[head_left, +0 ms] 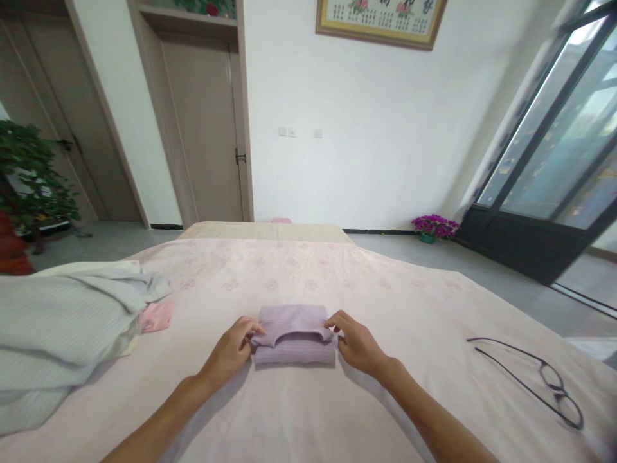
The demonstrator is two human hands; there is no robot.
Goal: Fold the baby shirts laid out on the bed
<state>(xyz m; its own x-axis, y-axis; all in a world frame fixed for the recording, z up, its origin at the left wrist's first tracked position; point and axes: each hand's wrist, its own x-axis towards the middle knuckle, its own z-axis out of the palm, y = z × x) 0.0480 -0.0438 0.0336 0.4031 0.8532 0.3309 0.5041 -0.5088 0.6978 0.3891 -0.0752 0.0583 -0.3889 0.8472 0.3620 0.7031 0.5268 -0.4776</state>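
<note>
A lilac ribbed garment [294, 353], folded into a small rectangle, lies on the pink flowered cloth [289, 418] in front of me. Its curved, neckline-like edge faces up across the middle. At its left side, my left hand [237, 341] pinches a corner of that edge between thumb and fingers. My right hand [357, 341] grips the opposite corner in the same way. Between the hands the edge sags, slightly lifted off the layer beneath.
To the left lies a heap of pale grey clothes [62, 341] with a pink piece of cloth [158, 316] poking out. Dark-framed glasses [554, 386] rest unfolded at the right. Beyond the table stand a potted purple flower [434, 226] and a leafy plant [33, 173].
</note>
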